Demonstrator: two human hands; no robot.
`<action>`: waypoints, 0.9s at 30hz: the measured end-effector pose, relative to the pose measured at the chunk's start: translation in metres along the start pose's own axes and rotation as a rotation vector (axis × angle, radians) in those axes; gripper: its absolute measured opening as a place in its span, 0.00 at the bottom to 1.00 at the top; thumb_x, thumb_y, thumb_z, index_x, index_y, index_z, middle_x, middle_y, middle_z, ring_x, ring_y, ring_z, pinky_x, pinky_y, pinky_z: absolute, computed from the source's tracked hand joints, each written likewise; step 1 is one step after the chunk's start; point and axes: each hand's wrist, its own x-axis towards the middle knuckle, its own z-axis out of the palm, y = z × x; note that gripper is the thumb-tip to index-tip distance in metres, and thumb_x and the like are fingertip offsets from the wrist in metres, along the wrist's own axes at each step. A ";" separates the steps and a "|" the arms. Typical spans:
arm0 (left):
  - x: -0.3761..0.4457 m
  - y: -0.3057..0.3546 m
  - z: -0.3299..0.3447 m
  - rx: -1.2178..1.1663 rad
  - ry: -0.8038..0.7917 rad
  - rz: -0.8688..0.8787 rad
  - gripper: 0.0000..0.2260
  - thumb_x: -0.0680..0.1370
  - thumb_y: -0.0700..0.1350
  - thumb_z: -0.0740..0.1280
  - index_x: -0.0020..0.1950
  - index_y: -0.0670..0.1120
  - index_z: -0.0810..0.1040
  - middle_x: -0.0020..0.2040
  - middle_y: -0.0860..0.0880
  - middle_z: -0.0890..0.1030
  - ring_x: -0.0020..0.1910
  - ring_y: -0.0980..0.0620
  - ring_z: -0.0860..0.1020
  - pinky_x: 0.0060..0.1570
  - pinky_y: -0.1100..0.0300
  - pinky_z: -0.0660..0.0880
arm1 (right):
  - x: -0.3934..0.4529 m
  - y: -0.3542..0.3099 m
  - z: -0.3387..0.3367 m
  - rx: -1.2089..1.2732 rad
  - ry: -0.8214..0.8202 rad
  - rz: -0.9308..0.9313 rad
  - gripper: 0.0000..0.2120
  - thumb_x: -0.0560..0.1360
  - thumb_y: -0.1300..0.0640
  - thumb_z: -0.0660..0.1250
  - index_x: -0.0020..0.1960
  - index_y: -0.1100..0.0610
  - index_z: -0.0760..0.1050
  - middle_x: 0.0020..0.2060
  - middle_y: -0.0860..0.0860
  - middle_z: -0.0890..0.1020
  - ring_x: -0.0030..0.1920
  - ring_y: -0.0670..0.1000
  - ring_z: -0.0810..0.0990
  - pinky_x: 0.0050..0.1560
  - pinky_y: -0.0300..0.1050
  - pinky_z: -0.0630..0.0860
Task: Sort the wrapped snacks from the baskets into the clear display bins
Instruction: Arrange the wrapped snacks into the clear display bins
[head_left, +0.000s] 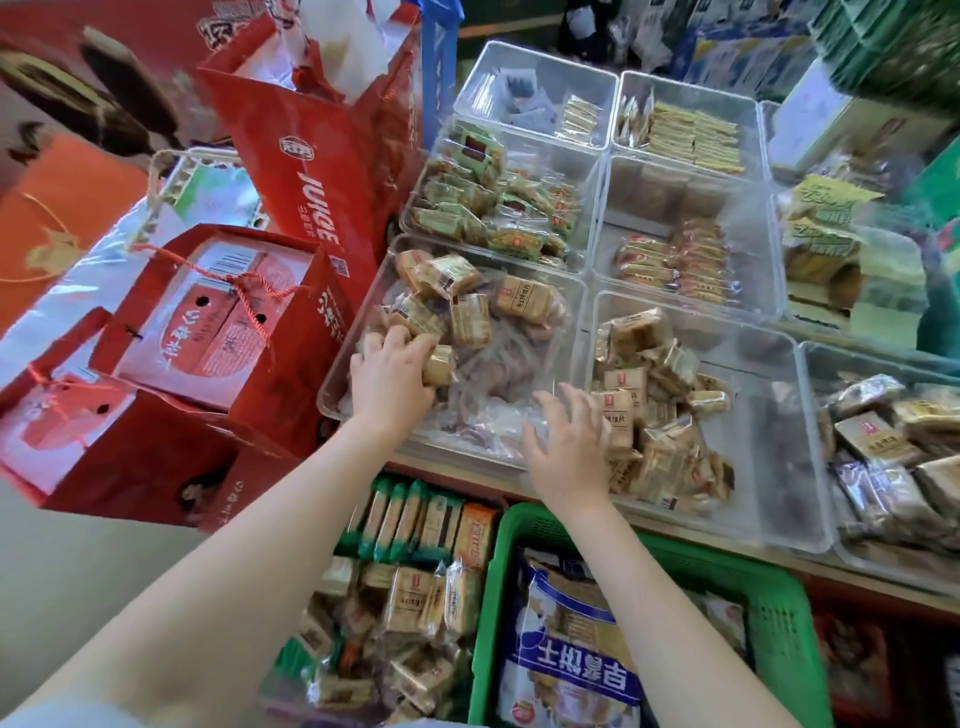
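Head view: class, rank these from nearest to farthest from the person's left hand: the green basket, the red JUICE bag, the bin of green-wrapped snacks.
From the left hand:
1. The bin of green-wrapped snacks, just beyond the bin the hand reaches into.
2. The red JUICE bag, farther up and left.
3. The green basket, below and right, at the near edge.

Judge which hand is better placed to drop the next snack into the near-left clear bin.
Left, probably. The left hand already grips a tan wrapped snack over the near-left bin. The right hand is spread, holding nothing, at that bin's right edge.
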 end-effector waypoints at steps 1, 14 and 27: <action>-0.001 0.000 -0.002 -0.016 0.044 0.034 0.22 0.73 0.49 0.71 0.67 0.53 0.75 0.63 0.47 0.75 0.60 0.43 0.71 0.56 0.47 0.71 | -0.002 0.001 -0.004 0.052 0.025 -0.004 0.16 0.80 0.53 0.62 0.67 0.54 0.74 0.70 0.54 0.72 0.74 0.56 0.63 0.75 0.60 0.56; -0.075 0.085 -0.020 -0.924 -0.307 0.107 0.12 0.81 0.54 0.65 0.63 0.55 0.78 0.54 0.55 0.78 0.49 0.60 0.78 0.49 0.63 0.77 | -0.049 0.005 -0.077 1.040 -0.033 0.392 0.08 0.80 0.51 0.67 0.58 0.51 0.76 0.52 0.52 0.85 0.51 0.51 0.85 0.52 0.49 0.83; -0.078 0.064 0.044 -0.628 -0.088 0.182 0.04 0.73 0.46 0.76 0.47 0.51 0.87 0.46 0.56 0.84 0.49 0.57 0.77 0.55 0.60 0.72 | 0.013 0.114 -0.048 -0.078 0.235 0.267 0.19 0.81 0.52 0.64 0.71 0.51 0.74 0.66 0.52 0.78 0.67 0.57 0.70 0.62 0.53 0.72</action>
